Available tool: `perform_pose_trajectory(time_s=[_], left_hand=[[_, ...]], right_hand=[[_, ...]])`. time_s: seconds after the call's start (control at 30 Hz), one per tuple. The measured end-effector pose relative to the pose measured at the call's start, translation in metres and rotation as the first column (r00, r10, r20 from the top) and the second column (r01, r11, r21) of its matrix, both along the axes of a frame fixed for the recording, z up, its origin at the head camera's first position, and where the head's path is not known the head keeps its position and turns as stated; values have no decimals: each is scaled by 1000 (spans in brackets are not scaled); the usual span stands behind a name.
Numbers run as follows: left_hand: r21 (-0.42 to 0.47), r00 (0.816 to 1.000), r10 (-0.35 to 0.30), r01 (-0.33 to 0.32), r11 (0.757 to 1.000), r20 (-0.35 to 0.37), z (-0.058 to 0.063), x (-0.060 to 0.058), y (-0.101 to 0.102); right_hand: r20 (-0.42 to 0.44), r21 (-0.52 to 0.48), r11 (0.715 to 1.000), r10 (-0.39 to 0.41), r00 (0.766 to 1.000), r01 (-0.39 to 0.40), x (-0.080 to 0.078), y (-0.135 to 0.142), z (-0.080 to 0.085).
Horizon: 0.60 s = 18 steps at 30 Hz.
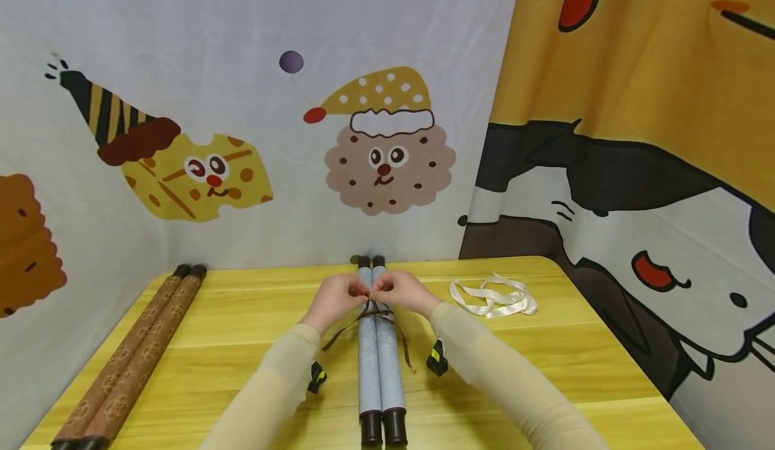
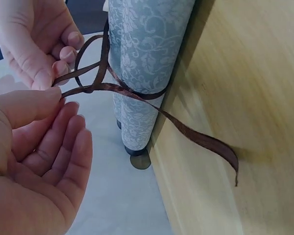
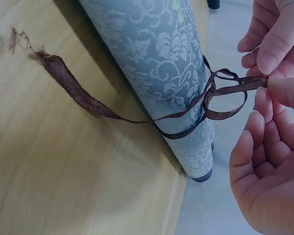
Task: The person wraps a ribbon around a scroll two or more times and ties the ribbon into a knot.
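Note:
A scroll (image 1: 389, 369) in pale blue patterned cloth, rolled from both ends into two side-by-side rolls with dark end caps, lies lengthwise on the table. Around its far part runs a thin brown ribbon (image 2: 201, 138), knotted on top with loops. My left hand (image 1: 336, 298) pinches the ribbon between thumb and index finger just above the rolls. Close against it, my right hand (image 1: 406, 293) pinches ribbon as well, fingertips nearly meeting. One loose ribbon tail hangs to each side; the right one has a frayed end (image 3: 44, 55).
A brown patterned scroll (image 1: 136, 359), also in two rolls, lies along the table's left side. A loose white ribbon (image 1: 493, 298) is heaped to the right of my hands. Behind the wooden table (image 1: 254, 369) hangs a cartoon-print cloth (image 1: 242, 26).

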<state>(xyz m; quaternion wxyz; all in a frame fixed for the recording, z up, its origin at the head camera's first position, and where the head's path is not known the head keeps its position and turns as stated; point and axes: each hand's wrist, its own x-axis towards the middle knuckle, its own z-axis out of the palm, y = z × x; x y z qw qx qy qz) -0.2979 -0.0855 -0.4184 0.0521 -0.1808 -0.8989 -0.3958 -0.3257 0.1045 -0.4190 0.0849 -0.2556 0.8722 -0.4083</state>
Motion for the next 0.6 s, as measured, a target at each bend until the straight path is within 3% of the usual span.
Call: perform_pose_trajectory(time_s=[0.37, 0.6], left_hand=[[41, 1000, 7, -7, 999, -6, -2, 2, -1], [40, 999, 19, -18, 999, -35, -10, 1, -6]], right_hand=[[-41, 20, 1000, 8, 999, -7, 1, -2, 0], [-68, -6, 999, -43, 997, 42, 1, 4, 3]])
